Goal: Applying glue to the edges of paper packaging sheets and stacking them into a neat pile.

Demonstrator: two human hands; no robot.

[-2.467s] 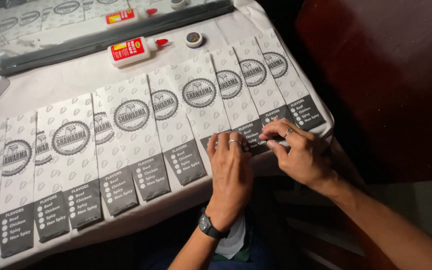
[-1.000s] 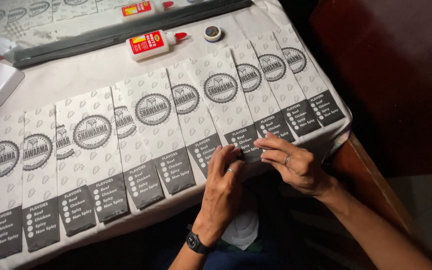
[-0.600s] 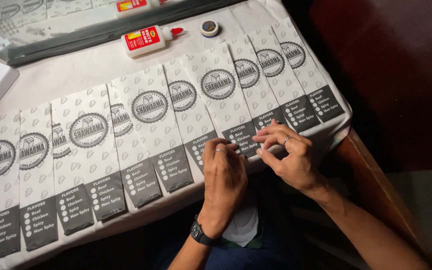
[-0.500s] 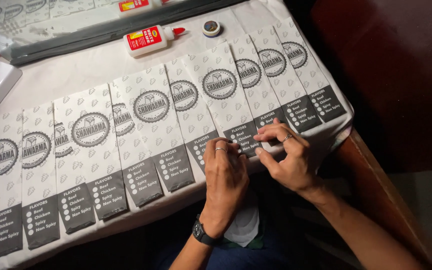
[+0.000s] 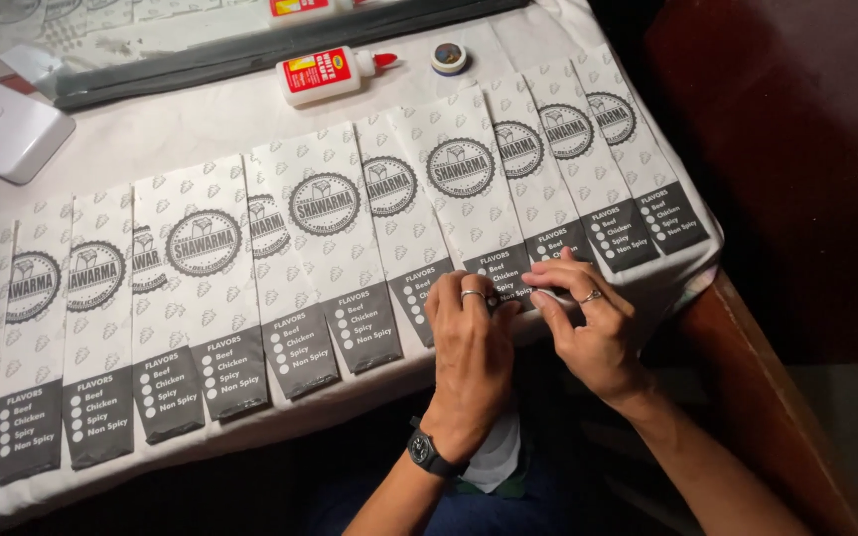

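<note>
Paper sleeve [image 5: 469, 203], white with a round grey logo and a dark grey checklist band at its lower end, lies flat near the front edge of the table [image 5: 151, 129], within a long overlapping row of identical sleeves [image 5: 201, 288] running from the left edge of view to the right corner.

Left hand [image 5: 469, 347]: palm down, fingers curled, fingertips pressing on the dark band of the sleeve at the table's edge. Ring on one finger, black wristwatch [image 5: 427, 455] on the wrist. Not gripping; fingers bear down flat on the paper.

Right hand [image 5: 593, 328]: just beside the left, thumb and forefinger brought together in a narrow pinch at the same band's lower right corner. Whether paper actually sits between the fingertips, I cannot tell. Ring on one finger.

Both hands nearly touch each other over the band.

Surroundings: table covered in white cloth. White glue bottle [image 5: 325, 74] with red cap lies on its side behind the row. Small round tin [image 5: 449, 58] just right of it. Long dark strip [image 5: 280, 50] lies behind the bottle. White flat device [image 5: 2, 129] at far left.
</note>
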